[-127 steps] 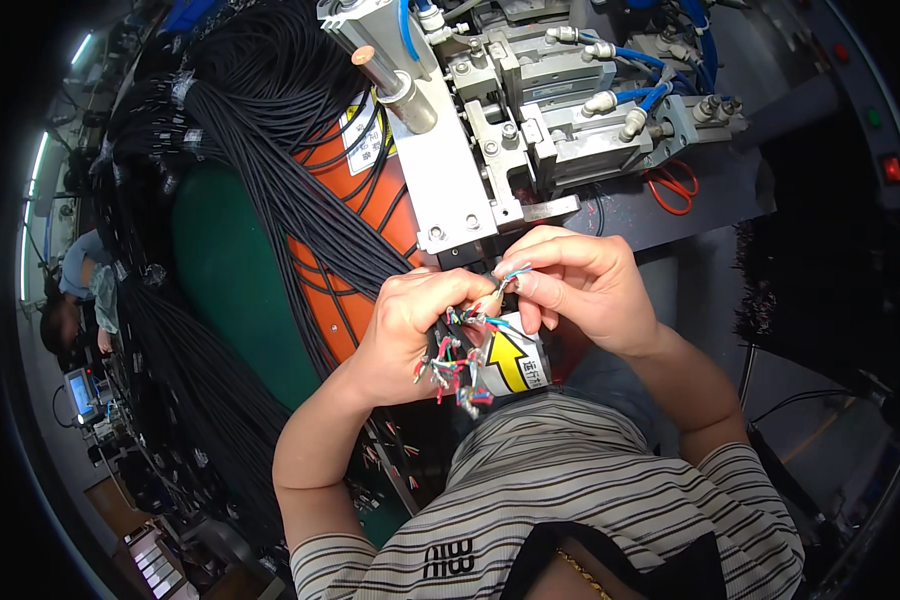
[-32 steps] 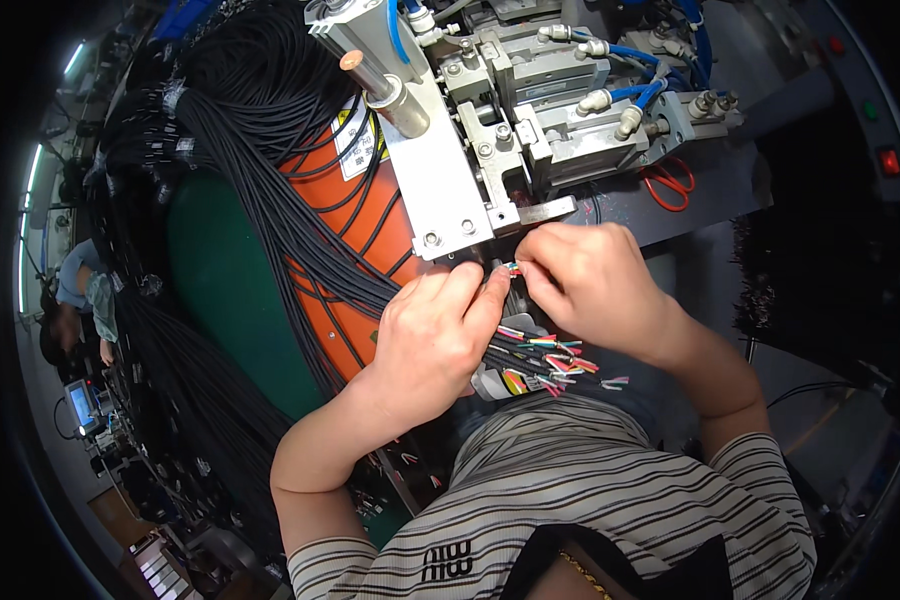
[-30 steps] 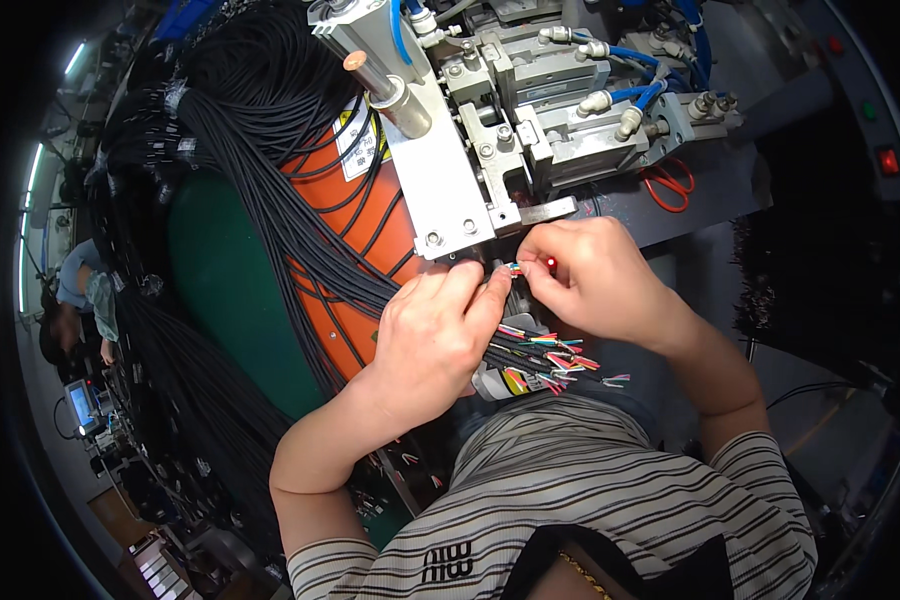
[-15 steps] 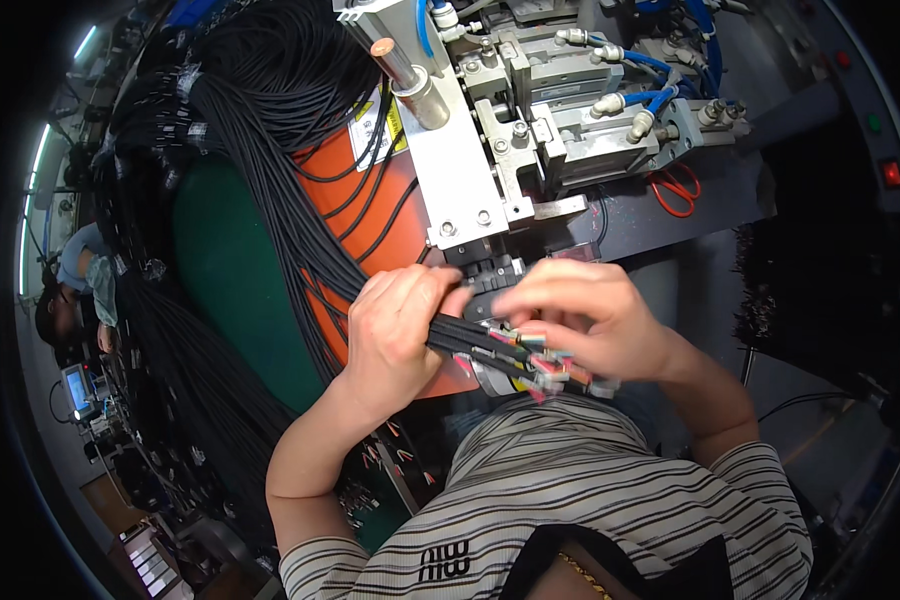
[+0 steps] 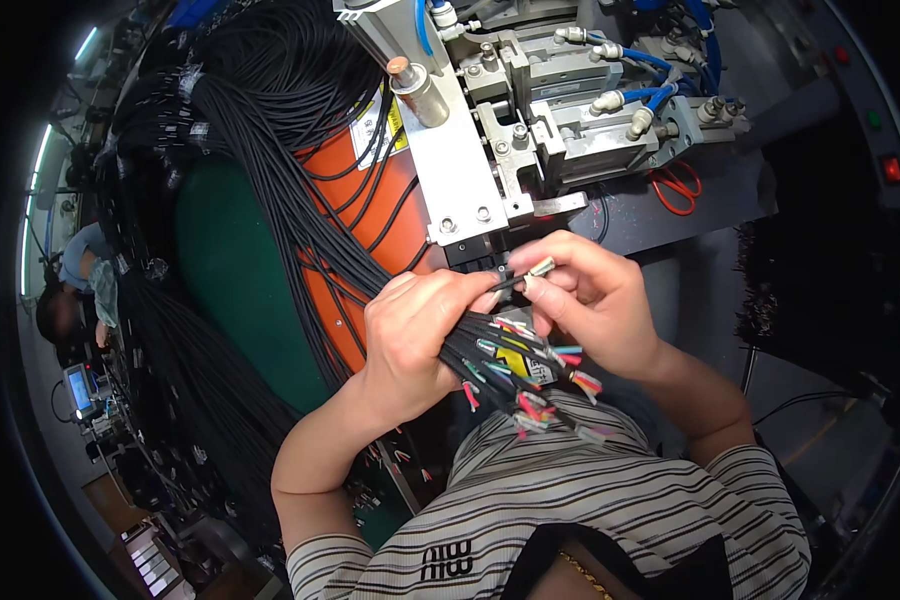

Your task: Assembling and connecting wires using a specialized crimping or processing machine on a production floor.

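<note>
My left hand (image 5: 410,325) is closed around a bundle of black cables (image 5: 470,345), whose stripped ends fan out to the right with red, white, green and blue wires. One cable end (image 5: 540,268) stands apart from the bundle, its pale wires showing beyond the black jacket. My right hand (image 5: 600,310) pinches it between thumb and fingers, while my left thumb lies against the same cable. Both hands are just in front of the machine's small black fixture (image 5: 470,255), which they partly hide.
A metal machine (image 5: 460,180) with blue air hoses stands ahead. Red-handled scissors (image 5: 676,190) lie beside it. Long black cables (image 5: 260,170) run over an orange panel (image 5: 335,160) and a green surface (image 5: 220,250). Another person (image 5: 85,265) is at the far left.
My right hand has risen slightly and now pinches a single cable end. The bundle's ends have spread lower. The machine's copper-topped rod has dropped.
</note>
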Demonstrator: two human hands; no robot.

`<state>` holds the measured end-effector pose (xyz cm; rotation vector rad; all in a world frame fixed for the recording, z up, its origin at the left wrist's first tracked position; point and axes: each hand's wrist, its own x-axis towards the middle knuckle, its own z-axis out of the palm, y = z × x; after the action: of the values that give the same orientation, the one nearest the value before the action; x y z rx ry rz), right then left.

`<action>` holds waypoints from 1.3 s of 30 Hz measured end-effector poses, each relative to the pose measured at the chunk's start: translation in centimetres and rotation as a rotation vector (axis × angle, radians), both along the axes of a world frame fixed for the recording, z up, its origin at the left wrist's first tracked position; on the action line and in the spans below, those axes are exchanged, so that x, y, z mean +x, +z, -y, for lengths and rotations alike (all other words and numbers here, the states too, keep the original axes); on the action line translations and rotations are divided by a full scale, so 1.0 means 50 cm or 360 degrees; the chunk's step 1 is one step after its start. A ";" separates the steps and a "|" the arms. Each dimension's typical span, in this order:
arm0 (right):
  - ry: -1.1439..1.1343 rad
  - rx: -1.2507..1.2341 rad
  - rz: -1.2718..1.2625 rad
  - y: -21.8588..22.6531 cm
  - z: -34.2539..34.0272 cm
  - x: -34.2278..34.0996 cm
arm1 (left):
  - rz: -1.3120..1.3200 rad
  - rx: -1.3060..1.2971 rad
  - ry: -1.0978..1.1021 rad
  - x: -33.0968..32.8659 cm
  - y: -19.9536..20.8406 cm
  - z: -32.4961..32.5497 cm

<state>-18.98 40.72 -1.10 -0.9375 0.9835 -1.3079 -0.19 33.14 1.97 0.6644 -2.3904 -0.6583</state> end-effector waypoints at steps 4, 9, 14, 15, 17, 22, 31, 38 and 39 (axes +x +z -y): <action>0.0236 0.0321 0.0571 -0.012 0.017 -0.018 | -0.0082 0.0088 0.0058 -0.004 -0.005 0.003; 0.0301 0.0435 0.0859 -0.017 0.030 -0.024 | -0.0068 0.0208 0.0032 -0.003 -0.006 0.007; -0.0118 -0.0064 -0.0097 -0.015 0.026 -0.004 | -0.0056 0.0124 0.0009 -0.009 -0.016 0.002; -0.0255 -0.0432 -0.0618 -0.012 0.031 -0.008 | -0.0077 0.0110 -0.0002 -0.011 -0.016 0.003; -0.0487 -0.0911 -0.1274 -0.011 0.037 -0.005 | -0.0074 0.0116 -0.0002 -0.011 -0.017 0.002; -0.0366 -0.0813 -0.0807 -0.023 0.034 -0.011 | -0.0091 0.0147 -0.0034 -0.009 -0.015 0.005; -0.0250 -0.0430 -0.0365 -0.028 0.023 -0.001 | 0.0064 -0.0114 -0.0071 -0.024 -0.006 -0.007; -0.0562 -0.0892 -0.1147 -0.015 0.011 0.034 | -0.0049 -0.0058 0.0020 -0.022 -0.009 -0.007; -0.0486 -0.0825 -0.1031 -0.016 0.008 0.029 | -0.0035 -0.0047 0.0010 -0.022 -0.012 -0.008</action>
<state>-17.55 40.33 -1.91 -1.7319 1.3428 -1.5916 -1.29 33.56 1.39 0.6485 -2.3726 -0.6232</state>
